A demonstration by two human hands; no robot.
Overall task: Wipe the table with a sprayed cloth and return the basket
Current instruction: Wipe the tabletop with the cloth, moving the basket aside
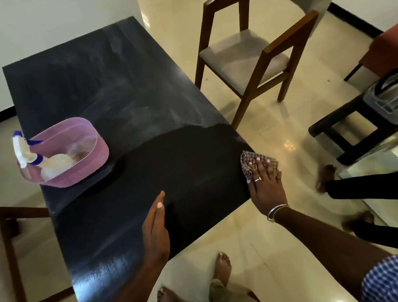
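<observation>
Checked cloth [256, 159] beneath right grip [266, 187], at table [118, 85] edge.

This looks like a home dining room: a black rectangular table [123, 90] beside a brown wooden chair with a grey padded seat [245, 51], glossy cream floor tiles [274, 126], a plain white wall [43, 20], a bare foot [222, 264].
</observation>
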